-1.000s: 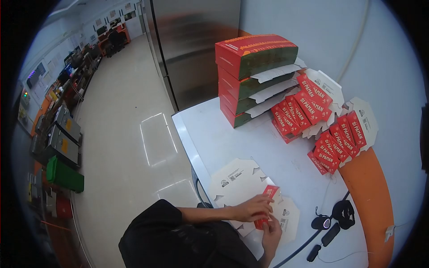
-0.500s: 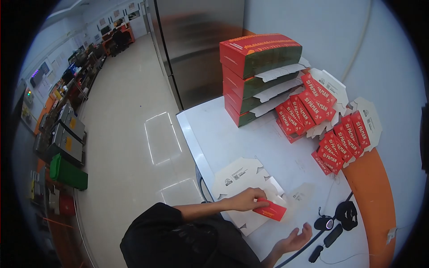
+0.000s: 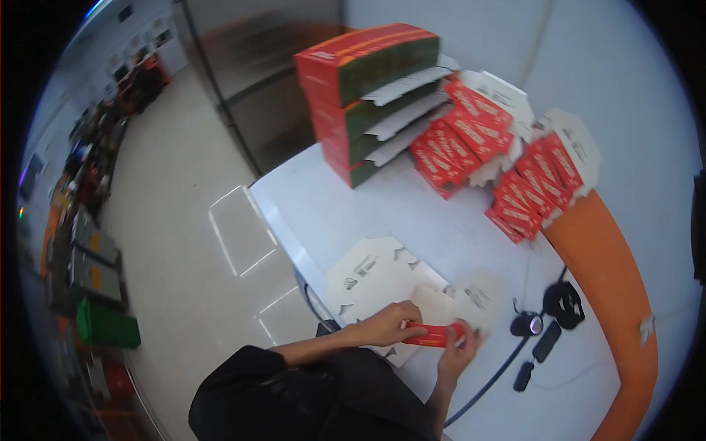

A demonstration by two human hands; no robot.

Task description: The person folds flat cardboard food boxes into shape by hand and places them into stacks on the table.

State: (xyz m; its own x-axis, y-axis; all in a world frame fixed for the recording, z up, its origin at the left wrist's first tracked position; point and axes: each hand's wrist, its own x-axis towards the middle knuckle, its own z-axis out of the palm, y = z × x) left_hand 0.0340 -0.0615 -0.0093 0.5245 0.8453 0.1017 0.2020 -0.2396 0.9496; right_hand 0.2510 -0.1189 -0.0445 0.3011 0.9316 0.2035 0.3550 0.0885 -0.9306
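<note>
A partly folded cardboard box [image 3: 434, 336] lies at the near edge of the table, its red side panel raised. My left hand [image 3: 390, 323] grips the left end of that panel, fingers closed over its top edge. At the panel's other end, my right hand [image 3: 457, 353] pinches the red card between thumb and fingers. The box's white octagonal flap [image 3: 368, 278], printed with small black marks, spreads flat to the left. Another pale printed flap [image 3: 479, 298] stretches away to the right, blurred.
Several red-and-green boxes [image 3: 382, 66] stand stacked at the back. Beside them are two piles of red folded cartons [image 3: 463, 143], [image 3: 535, 187]. A black strap [image 3: 564, 305], a small round device [image 3: 526, 324] and a dark cable [image 3: 489, 382] lie on the right.
My right hand has come from open, apart from the box, to gripping the red panel's right end. My left hand keeps its hold. The whole view has shifted and blurred.
</note>
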